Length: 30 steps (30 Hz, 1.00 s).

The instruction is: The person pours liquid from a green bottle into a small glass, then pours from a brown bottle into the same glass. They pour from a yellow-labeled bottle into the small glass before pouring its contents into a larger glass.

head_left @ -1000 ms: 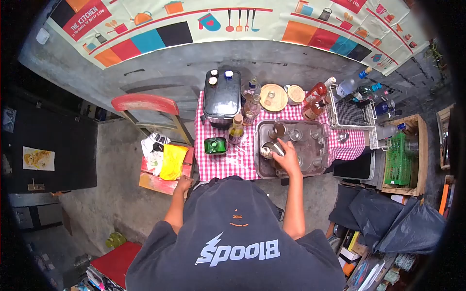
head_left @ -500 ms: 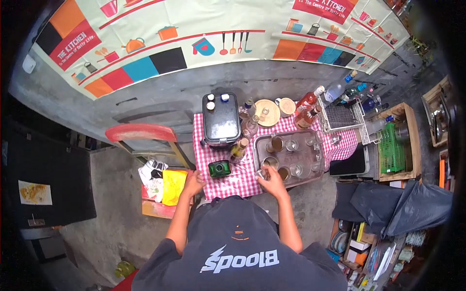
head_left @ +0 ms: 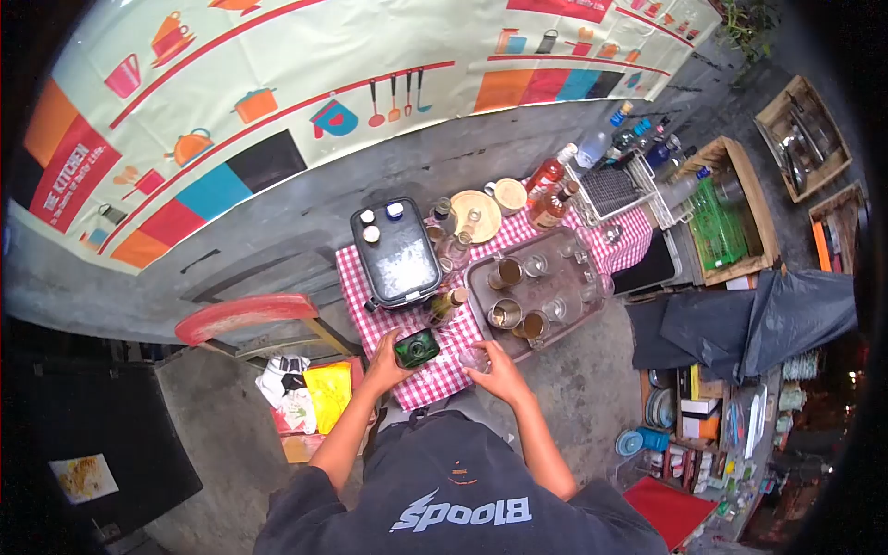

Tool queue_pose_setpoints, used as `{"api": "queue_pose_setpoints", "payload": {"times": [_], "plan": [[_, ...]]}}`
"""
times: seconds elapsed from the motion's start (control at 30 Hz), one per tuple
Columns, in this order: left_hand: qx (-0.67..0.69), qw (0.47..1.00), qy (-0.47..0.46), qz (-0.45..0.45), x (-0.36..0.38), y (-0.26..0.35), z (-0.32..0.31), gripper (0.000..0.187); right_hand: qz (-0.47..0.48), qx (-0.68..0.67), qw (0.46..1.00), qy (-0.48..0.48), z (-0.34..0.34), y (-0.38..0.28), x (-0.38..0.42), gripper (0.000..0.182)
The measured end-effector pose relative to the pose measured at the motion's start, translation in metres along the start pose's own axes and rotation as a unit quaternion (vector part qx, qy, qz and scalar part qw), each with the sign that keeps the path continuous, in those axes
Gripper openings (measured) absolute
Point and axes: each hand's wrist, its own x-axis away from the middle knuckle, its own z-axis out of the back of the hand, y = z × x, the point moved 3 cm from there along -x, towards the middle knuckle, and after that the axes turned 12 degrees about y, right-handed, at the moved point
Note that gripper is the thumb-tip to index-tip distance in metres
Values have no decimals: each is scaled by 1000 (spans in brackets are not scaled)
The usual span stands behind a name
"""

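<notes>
Checkered cloth [head_left: 428, 388], green bottle [head_left: 417, 349] at left hand [head_left: 385, 365]

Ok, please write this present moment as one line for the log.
left hand: at green bottle | right hand: holding small glass | tray: beyond right hand, bearing glasses

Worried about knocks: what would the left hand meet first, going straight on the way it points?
The left hand would most likely meet the green bottle first, right beside it; whether they already touch is unclear from this view.
</notes>
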Motion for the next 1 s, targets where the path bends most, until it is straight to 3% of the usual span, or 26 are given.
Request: {"api": "queue_pose_setpoints", "payload": {"times": [0.17,0.33,0.43,0.47,0.6,1.0], "plan": [[89,995,47,-13,5,-11,-13,105,-52,-24,998,6,-7,-4,22,59],[72,994,66,-47,1,-10,-19,102,-64,-9,998,-2,-17,-3,31,60],[79,996,48,-7,0,-6,-17,96,-64,-22,998,1,-16,-12,27,60],[98,993,59,-26,0,-17,-24,85,-45,-16,999,9,-19,-9,25,60],[83,995,46,15,1,-4,-16,73,-44,-12,999,-16,-17,-12,16,61],[38,992,123,13,24,25,-16,67,39,-10,998,-52,25,-14,-8,57]]}}
